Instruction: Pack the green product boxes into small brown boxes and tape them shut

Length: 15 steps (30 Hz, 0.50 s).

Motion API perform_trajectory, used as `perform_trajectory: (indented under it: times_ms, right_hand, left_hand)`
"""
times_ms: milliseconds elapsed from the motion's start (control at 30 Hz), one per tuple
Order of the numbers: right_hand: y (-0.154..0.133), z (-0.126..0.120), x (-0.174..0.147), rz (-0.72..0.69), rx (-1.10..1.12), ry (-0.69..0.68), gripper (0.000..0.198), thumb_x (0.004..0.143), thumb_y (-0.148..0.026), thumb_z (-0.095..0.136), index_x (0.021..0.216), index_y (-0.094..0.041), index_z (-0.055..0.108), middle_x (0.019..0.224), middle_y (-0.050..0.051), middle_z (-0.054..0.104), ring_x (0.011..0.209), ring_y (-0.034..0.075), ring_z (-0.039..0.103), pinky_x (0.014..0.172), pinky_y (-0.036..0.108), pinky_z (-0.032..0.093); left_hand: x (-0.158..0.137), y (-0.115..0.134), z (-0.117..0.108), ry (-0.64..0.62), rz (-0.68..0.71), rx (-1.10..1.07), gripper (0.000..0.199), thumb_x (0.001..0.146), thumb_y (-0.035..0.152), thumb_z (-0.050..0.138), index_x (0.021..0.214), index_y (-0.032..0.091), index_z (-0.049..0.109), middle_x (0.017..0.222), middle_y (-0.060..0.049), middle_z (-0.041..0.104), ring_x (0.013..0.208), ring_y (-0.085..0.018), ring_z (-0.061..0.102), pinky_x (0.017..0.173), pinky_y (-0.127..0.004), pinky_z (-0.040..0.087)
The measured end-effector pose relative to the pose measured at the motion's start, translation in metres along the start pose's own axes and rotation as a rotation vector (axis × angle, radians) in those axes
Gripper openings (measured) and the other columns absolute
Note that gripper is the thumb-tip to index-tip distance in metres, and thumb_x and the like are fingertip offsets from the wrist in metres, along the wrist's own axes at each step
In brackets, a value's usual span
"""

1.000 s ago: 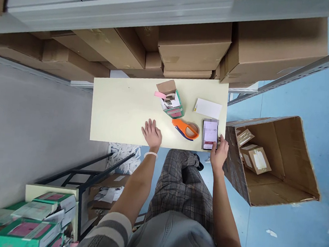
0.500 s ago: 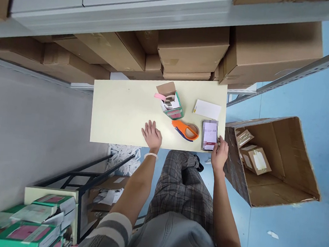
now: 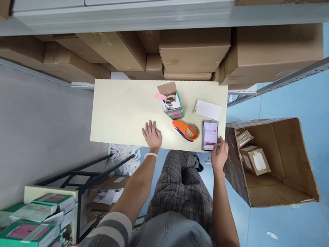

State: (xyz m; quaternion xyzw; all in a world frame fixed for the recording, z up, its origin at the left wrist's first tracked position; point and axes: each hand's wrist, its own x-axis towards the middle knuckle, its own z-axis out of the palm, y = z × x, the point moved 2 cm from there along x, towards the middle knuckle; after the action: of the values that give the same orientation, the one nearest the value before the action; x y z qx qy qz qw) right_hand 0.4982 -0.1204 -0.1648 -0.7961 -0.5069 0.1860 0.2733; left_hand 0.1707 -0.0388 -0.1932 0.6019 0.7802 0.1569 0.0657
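Note:
My left hand (image 3: 153,135) lies flat on the pale table (image 3: 119,111) near its front edge, fingers spread, holding nothing. At the table's right front corner, my right hand (image 3: 220,152) rests with fingers apart beside a phone (image 3: 209,133) with a lit screen; its thumb is at the phone's lower right corner. Between the hands lies an orange tape dispenser (image 3: 185,130) with a roll of brown tape. Behind it stands an opened green-and-white box (image 3: 175,111) with rolls and a pink strip inside. A white flat box (image 3: 208,109) lies behind the phone.
Cardboard boxes (image 3: 193,50) fill the shelf behind the table. A large open carton (image 3: 284,150) holding small parcels stands on the floor to the right. Green packages (image 3: 25,234) are stacked at lower left beside a black metal frame (image 3: 81,187). A grey wall (image 3: 27,126) stands left.

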Motion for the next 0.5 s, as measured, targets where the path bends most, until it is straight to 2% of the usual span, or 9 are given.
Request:
perform_trajectory:
  times_ms: [500]
  right_hand:
    - [0.0001,0.0004,0.0004,0.004,-0.007,-0.001,0.048,0.098,-0.032,0.038,0.144,-0.018,0.048,0.128,0.017,0.059,0.122,0.030,0.052,0.104,0.049,0.044]
  left_hand:
    - [0.0002,0.0012,-0.0025,-0.007,-0.003,-0.020,0.050,0.096,0.022,0.036,0.144,0.017,0.051,0.155,-0.012,0.046,0.152,-0.025,0.028,0.127,-0.053,0.010]
